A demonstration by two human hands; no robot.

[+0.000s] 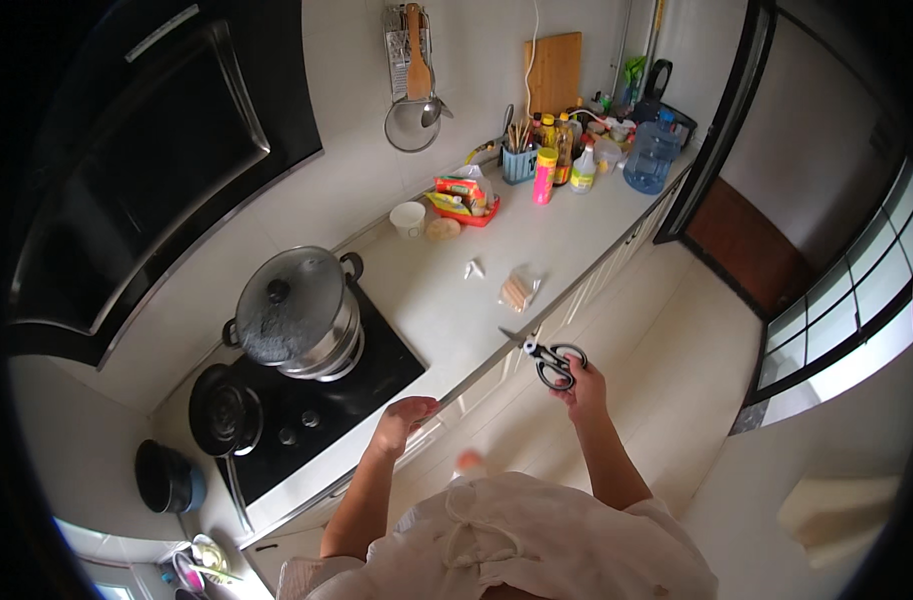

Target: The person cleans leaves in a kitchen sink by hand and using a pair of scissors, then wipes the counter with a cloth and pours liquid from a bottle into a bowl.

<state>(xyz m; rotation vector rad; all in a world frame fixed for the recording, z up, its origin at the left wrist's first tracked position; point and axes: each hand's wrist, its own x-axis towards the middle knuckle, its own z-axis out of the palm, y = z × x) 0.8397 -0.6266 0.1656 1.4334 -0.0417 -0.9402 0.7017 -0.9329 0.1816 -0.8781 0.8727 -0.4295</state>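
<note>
My right hand (585, 390) grips a pair of kitchen scissors (558, 361) with black and grey handles. Their blades point up and left, over the front edge of the counter (426, 300). Just beyond the tips lies a clear plastic packet of pinkish sausages (516, 292). A small white crumpled scrap (474, 269) rests to its left. My left hand (404, 424) hovers by the counter edge in front of the hob, fingers loosely extended, with nothing visible in it; its palm side is partly hidden.
A lidded steamer pot (295, 307) and a black frying pan (224, 412) stand on the black hob (351, 405). Farther back are a white cup (408, 220), a red tray of packets (475, 217), several bottles (564, 150) and a blue water jug (651, 157). The range hood (164, 150) overhangs at left.
</note>
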